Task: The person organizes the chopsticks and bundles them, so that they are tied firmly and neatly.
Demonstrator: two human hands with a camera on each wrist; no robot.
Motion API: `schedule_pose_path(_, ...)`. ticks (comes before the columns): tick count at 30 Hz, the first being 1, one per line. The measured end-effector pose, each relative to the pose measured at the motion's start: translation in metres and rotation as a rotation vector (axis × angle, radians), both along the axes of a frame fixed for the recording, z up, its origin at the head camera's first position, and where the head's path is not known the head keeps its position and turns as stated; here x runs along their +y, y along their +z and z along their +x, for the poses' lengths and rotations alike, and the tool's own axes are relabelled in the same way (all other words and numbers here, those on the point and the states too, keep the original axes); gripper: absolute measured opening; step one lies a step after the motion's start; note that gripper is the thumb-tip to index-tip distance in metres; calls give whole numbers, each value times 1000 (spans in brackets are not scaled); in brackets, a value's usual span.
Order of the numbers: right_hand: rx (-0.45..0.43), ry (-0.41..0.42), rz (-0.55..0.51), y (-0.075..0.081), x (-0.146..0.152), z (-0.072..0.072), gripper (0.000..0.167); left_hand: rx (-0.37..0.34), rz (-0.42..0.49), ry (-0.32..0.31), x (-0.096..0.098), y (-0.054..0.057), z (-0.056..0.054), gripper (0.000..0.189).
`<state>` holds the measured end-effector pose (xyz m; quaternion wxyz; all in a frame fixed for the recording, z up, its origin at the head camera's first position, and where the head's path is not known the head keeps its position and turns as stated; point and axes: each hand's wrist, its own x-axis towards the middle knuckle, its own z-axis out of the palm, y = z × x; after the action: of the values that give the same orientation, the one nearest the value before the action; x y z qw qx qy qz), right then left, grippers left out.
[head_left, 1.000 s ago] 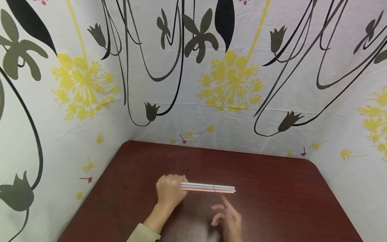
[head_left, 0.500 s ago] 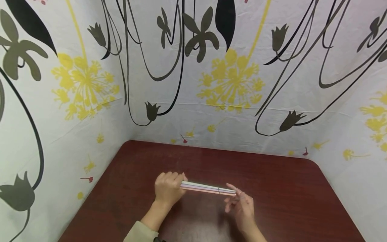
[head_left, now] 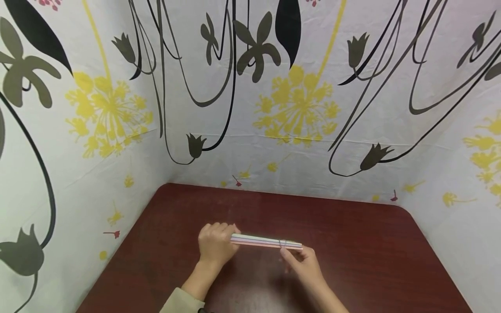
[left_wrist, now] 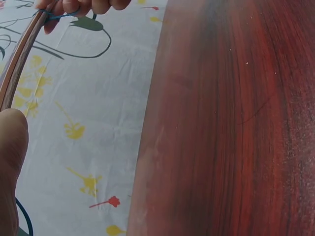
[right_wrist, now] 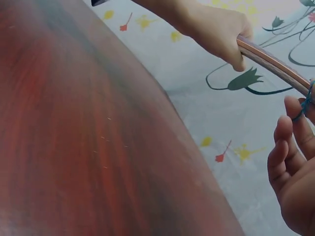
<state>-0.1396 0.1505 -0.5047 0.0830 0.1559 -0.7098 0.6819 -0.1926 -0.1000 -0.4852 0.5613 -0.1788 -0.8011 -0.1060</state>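
My left hand (head_left: 215,245) grips one end of a bundle of thin pastel sticks (head_left: 256,240), white, lilac and pink, held level over the table. Near the bundle's other end a thin blue elastic band (head_left: 282,243) goes round the sticks. There my right hand (head_left: 309,266) pinches at the band from below, thumb near it. In the right wrist view the blue band (right_wrist: 305,104) runs over a fingertip beside the sticks (right_wrist: 275,65). The left wrist view shows a loop of the band (left_wrist: 66,15) drawn out sideways by the right fingers (left_wrist: 84,6).
The dark red wooden table (head_left: 372,252) spreads beneath both hands. White cloth (head_left: 219,117) printed with flowers and stems surrounds it at the back and sides. A blue cord (left_wrist: 24,216) curves at the left wrist view's lower left.
My right hand has gone from beneath the bundle to its far tip, then back to the band. The band shows thicker near that end now. My left hand keeps its grip, almost still.
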Motion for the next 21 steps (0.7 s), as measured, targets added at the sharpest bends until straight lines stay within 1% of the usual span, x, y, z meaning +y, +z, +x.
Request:
schedule_pose_path(2,-16,-16,-30,-4,-1,3,6,-10,3,6,-2,-1,0,29)
schedule_pose_path(3,-29,-48,-52,-6,-2,4,7,-11,5,9,-3,-1,0,29)
schedule_pose_path(6,-40,-179,-137,-10,-4,7,5,-3,15,17,-5,-1,-1,29)
schedule_pose_path(8,-35,-259,-155,-11,-5,8,4,2,17,16,-4,0,-2,28)
schedule_pose_path(9,-29,-276,-144,-12,-6,9,4,5,17,14,-4,-1,-2,28)
schedule_pose_path(10,-17,-273,-123,-13,-7,11,4,2,14,14,-3,-1,-3,28)
schedule_pose_path(11,-1,-264,-79,-13,-8,12,6,-5,9,15,-2,-1,-3,28)
schedule_pose_path(13,64,-230,44,-15,-11,13,11,-23,3,15,0,-3,-2,29)
schedule_pose_path(14,103,-207,92,-11,-14,16,13,-36,-5,18,1,-3,-2,29)
schedule_pose_path(15,119,-183,142,-7,-16,19,15,-51,-11,21,2,-4,-2,29)
schedule_pose_path(17,117,-137,214,-3,-18,21,15,-92,-23,33,2,-6,-1,28)
schedule_pose_path(19,105,-69,227,-1,-18,23,14,-135,-41,46,2,-7,-1,26)
schedule_pose_path(20,108,-40,229,-1,-18,24,13,-160,-49,52,1,-8,0,23)
schedule_pose_path(21,150,-18,245,-6,-16,21,13,-191,-57,65,1,-8,1,20)
